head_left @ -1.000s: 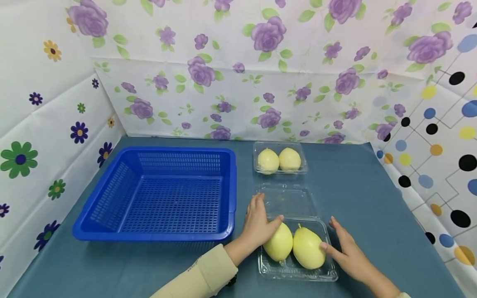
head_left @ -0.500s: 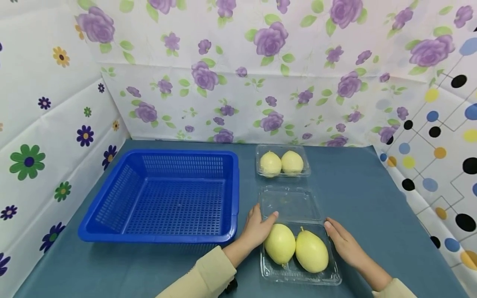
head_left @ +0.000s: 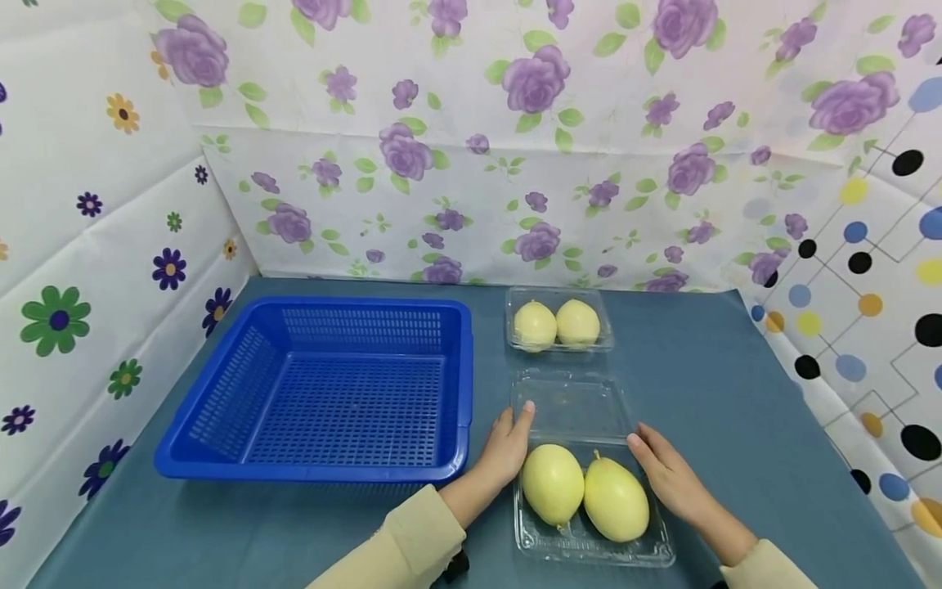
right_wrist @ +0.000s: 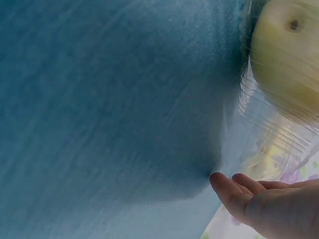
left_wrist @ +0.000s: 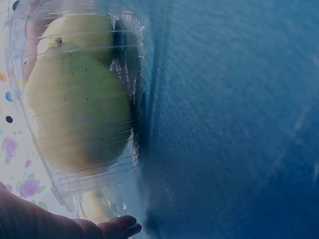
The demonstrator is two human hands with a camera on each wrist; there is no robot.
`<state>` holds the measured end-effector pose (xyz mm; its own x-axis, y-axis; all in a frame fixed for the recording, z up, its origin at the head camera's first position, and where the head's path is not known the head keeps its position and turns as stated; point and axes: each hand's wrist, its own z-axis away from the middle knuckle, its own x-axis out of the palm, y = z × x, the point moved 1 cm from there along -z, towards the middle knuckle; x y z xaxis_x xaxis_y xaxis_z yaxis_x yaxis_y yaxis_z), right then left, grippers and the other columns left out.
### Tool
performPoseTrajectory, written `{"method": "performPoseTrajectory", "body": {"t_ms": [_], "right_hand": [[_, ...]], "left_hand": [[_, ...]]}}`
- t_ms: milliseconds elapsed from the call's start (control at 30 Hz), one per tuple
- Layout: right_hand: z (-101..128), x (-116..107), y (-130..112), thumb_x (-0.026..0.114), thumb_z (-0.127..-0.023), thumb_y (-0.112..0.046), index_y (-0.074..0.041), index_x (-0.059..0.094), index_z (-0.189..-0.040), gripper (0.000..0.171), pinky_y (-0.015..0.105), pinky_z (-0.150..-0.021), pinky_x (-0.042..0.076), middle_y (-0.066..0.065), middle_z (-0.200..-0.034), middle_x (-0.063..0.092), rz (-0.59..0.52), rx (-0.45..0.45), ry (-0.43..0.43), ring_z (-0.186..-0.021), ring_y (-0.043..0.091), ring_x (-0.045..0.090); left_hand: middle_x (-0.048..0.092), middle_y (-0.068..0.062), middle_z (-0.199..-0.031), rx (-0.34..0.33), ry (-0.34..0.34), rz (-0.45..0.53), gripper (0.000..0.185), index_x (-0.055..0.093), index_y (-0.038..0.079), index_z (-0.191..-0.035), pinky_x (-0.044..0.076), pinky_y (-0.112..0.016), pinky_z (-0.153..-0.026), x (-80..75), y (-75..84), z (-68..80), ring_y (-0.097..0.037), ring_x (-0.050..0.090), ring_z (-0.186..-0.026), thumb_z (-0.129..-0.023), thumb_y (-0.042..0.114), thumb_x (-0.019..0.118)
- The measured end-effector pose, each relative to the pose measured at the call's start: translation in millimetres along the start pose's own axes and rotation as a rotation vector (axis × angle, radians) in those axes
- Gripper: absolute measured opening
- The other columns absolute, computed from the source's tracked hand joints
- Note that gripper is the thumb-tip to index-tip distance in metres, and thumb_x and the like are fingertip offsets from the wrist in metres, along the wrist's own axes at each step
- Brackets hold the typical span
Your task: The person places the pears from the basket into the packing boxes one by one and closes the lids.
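Two yellow pears [head_left: 553,484] lie side by side in a clear plastic clamshell box [head_left: 574,555], its lid [head_left: 577,406] folded back flat on the table behind them. My left hand [head_left: 504,448] is at the box's left side near the hinge, thumb up by the lid's edge, fingers fairly straight. On the opposite side my right hand [head_left: 673,478] has its fingertips right at the hinge corner. Both wrist views show a pear through the ribbed clear wall, with the left hand [left_wrist: 94,226] and right hand [right_wrist: 269,201] low beside it. Neither hand grips a pear.
A blue plastic basket [head_left: 312,469] with slotted walls stands to the left, nothing in it. Behind the lid sits another clear box [head_left: 559,347] holding two pears [head_left: 535,325]. Patterned cloth walls [head_left: 471,213] enclose the blue-green table [head_left: 699,368] on the back and sides.
Both hands have drawn off the pears and slid to the far corners of the box beside the lid hinge. The pears stay in the box; the view has shifted slightly.
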<state>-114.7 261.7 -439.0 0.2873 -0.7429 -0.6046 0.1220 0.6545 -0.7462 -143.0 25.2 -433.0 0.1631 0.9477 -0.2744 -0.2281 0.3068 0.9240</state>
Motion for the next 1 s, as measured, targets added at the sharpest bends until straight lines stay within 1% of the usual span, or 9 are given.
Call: {"method": "performPoseTrajectory", "body": {"t_ms": [133, 267, 300, 400, 467, 533, 700, 867, 1000], "right_hand": [[1, 2, 0, 0.027, -0.106, -0.033, 0.019, 0.010, -0.143, 0.066, 0.066, -0.103, 0.028, 0.041, -0.146, 0.017, 0.012, -0.064, 0.054, -0.133, 0.057, 0.021], [3, 3, -1, 0.029, -0.106, -0.027, 0.020, 0.012, -0.142, 0.062, 0.067, -0.100, 0.031, 0.043, -0.143, 0.021, 0.008, -0.138, 0.114, -0.130, 0.058, 0.027], [3, 3, -1, 0.030, -0.106, -0.026, 0.021, 0.013, -0.142, 0.062, 0.067, -0.099, 0.032, 0.043, -0.142, 0.022, 0.006, -0.153, 0.124, -0.129, 0.058, 0.028], [2, 4, -2, 0.030, -0.105, -0.024, 0.021, 0.013, -0.142, 0.060, 0.067, -0.098, 0.034, 0.043, -0.141, 0.024, -0.004, -0.179, 0.145, -0.127, 0.058, 0.031], [2, 4, -2, 0.031, -0.105, -0.024, 0.021, 0.014, -0.142, 0.060, 0.067, -0.097, 0.035, 0.043, -0.140, 0.025, -0.003, -0.179, 0.156, -0.126, 0.058, 0.033], [3, 4, -2, 0.032, -0.105, -0.025, 0.020, 0.014, -0.142, 0.061, 0.067, -0.097, 0.034, 0.043, -0.141, 0.024, 0.005, -0.164, 0.157, -0.127, 0.058, 0.031], [6, 2, -5, 0.035, -0.104, -0.029, 0.017, 0.012, -0.144, 0.065, 0.067, -0.098, 0.033, 0.041, -0.145, 0.018, 0.039, -0.114, 0.145, -0.130, 0.058, 0.025], [8, 0, -10, 0.035, -0.104, -0.031, 0.015, 0.013, -0.145, 0.065, 0.065, -0.097, 0.036, 0.038, -0.146, 0.021, 0.059, -0.104, 0.149, -0.128, 0.057, 0.030], [7, -3, -12, 0.036, -0.104, -0.029, 0.015, 0.015, -0.145, 0.064, 0.064, -0.095, 0.039, 0.038, -0.145, 0.024, 0.076, -0.123, 0.171, -0.125, 0.057, 0.036]], "left_hand": [[0.033, -0.034, -0.144, 0.055, -0.014, 0.019, 0.073, 0.031, -0.016, -0.140, 0.024, -0.058, -0.111, -2.9, 2.0, -0.2, -0.047, 0.028, -0.136, -0.102, 0.047, 0.029], [0.043, -0.032, -0.137, 0.113, -0.018, 0.007, 0.066, 0.041, -0.012, -0.134, 0.029, -0.059, -0.107, -4.4, 4.8, -0.3, -0.047, 0.037, -0.130, -0.103, 0.045, 0.028], [0.045, -0.032, -0.134, 0.121, -0.015, 0.001, 0.064, 0.044, -0.011, -0.132, 0.031, -0.059, -0.105, -4.5, 5.3, -0.2, -0.047, 0.039, -0.129, -0.103, 0.044, 0.029], [0.045, -0.032, -0.134, 0.127, -0.010, -0.004, 0.063, 0.045, -0.010, -0.131, 0.031, -0.060, -0.105, -4.6, 7.5, 0.8, -0.047, 0.039, -0.128, -0.103, 0.043, 0.029], [0.042, -0.032, -0.137, 0.121, -0.013, 0.000, 0.066, 0.042, -0.011, -0.135, 0.028, -0.059, -0.107, -4.6, 8.6, 1.8, -0.047, 0.036, -0.131, -0.103, 0.045, 0.029], [0.036, -0.032, -0.143, 0.109, -0.022, 0.007, 0.070, 0.035, -0.012, -0.140, 0.024, -0.059, -0.110, -5.0, 10.0, 3.2, -0.047, 0.030, -0.135, -0.102, 0.047, 0.027], [0.027, -0.028, -0.150, 0.109, -0.046, 0.018, 0.072, 0.028, -0.009, -0.145, 0.017, -0.057, -0.113, -5.7, 11.6, 5.7, -0.044, 0.021, -0.140, -0.103, 0.049, 0.020], [0.022, -0.024, -0.154, 0.110, -0.069, 0.028, 0.074, 0.024, -0.005, -0.148, 0.013, -0.056, -0.115, -7.2, 13.9, 8.5, -0.041, 0.016, -0.143, -0.102, 0.052, 0.014], [0.016, -0.022, -0.156, 0.113, -0.083, 0.026, 0.074, 0.018, -0.004, -0.149, 0.009, -0.056, -0.116, -6.6, 15.8, 10.0, -0.041, 0.012, -0.144, -0.102, 0.052, 0.011]]}}
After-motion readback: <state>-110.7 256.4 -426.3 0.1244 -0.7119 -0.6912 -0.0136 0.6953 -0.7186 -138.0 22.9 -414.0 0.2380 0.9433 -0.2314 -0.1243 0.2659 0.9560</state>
